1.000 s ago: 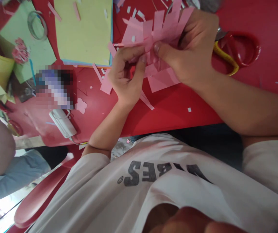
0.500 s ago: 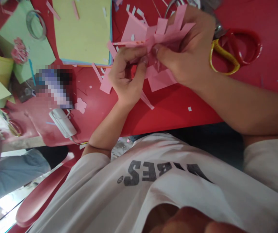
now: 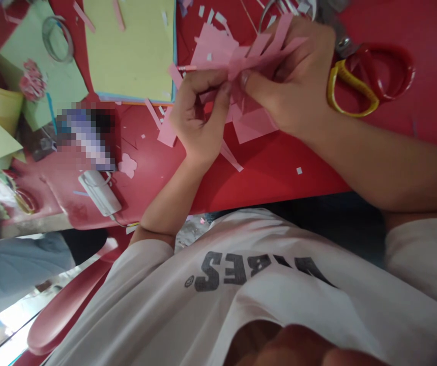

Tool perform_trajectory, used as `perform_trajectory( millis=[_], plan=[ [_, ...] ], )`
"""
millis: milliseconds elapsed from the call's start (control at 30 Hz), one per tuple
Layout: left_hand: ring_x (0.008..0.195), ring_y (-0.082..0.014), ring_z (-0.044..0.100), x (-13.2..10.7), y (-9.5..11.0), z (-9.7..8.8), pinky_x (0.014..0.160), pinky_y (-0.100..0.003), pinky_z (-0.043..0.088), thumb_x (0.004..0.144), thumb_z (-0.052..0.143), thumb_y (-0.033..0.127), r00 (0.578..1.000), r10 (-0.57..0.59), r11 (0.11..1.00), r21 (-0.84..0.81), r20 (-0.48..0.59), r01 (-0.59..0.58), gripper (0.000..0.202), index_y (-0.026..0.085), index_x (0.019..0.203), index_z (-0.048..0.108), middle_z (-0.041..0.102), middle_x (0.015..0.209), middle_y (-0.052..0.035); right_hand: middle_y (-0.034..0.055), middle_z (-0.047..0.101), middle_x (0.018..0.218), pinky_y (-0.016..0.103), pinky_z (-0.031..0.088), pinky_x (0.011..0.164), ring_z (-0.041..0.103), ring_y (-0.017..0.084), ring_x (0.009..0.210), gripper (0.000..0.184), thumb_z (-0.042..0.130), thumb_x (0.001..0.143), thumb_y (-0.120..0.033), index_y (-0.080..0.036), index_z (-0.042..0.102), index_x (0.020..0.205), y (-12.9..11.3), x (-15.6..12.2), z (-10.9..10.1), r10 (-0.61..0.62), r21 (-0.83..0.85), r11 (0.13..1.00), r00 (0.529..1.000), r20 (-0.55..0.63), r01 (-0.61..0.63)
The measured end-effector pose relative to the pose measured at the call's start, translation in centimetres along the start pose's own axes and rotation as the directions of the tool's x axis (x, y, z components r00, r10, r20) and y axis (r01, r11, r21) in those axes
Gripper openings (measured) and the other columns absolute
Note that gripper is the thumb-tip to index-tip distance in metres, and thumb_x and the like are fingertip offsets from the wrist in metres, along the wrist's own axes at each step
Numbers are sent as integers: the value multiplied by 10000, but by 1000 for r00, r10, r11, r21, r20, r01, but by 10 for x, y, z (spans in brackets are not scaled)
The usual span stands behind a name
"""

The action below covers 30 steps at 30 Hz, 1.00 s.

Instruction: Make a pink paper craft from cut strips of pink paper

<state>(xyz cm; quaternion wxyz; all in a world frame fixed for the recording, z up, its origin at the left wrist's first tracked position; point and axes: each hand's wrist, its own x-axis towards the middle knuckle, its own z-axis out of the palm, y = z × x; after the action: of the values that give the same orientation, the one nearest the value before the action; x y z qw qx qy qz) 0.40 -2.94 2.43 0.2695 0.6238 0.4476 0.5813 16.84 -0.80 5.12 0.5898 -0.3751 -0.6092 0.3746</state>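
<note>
Pink paper (image 3: pixel 252 60) between fingers (image 3: pixel 258 87)

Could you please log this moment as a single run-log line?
left hand: pinching fringed pink paper | right hand: holding same paper | on red table: scissors, yellow-topped paper stack

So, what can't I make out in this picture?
All in the head view:
- Right hand: most fingertips, hidden behind the pink fringed paper.
- Left hand: the exact spot it pinches, covered by its own thumb and forefinger.
- Purple thing: details, masked by coarse blocks.
- Yellow sheet: far end, cut off by the top edge.
- Yellow container: one side, cut off by the left edge.
</note>
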Motion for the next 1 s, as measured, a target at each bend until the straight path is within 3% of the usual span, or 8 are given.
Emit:
perform_trajectory(
  millis=[167,300,467,700,1000],
  plan=[
    [845,-184,591,1,2,0,755,-351,501,877,661,548,999,35,999,31,-10,-35,251,322,986,651,640,932,-29,-26,582,711,281,431,689,532,127,689,37,621,701,-165,-188,607,727,6,-4,3,-23,-33,999,999,-22,22],
    [807,-154,600,2,0,0,686,-319,498,916,658,430,992,123,992,22,0,-123,158,309,1017,670,657,926,-20,-27,576,722,251,383,669,522,105,706,32,612,694,-144,-158,601,721,11,-4,1,-4,-58,998,1000,-31,2],
    [873,-161,628,1,5,3,741,-325,519,915,672,390,998,59,998,-36,-36,-60,122,325,1018,679,663,966,-13,-37,590,706,254,372,654,538,106,695,57,636,674,-131,-159,641,723,11,-2,1,-21,-6,1000,999,-37,21],
    [845,-137,630,1,5,3,734,-305,531,925,667,339,996,74,997,-15,-50,-75,103,321,1025,686,670,947,7,-47,626,670,308,377,596,523,134,634,176,732,652,-112,-269,689,716,12,1,-2,-15,-37,999,999,-32,13],
    [888,-155,642,2,6,3,750,-332,531,929,656,362,995,79,997,-6,-57,-79,105,333,1029,676,665,965,16,-78,552,658,250,414,635,519,95,635,80,684,676,-220,-206,605,680,14,4,3,-82,65,994,996,-46,85]
  ],
)
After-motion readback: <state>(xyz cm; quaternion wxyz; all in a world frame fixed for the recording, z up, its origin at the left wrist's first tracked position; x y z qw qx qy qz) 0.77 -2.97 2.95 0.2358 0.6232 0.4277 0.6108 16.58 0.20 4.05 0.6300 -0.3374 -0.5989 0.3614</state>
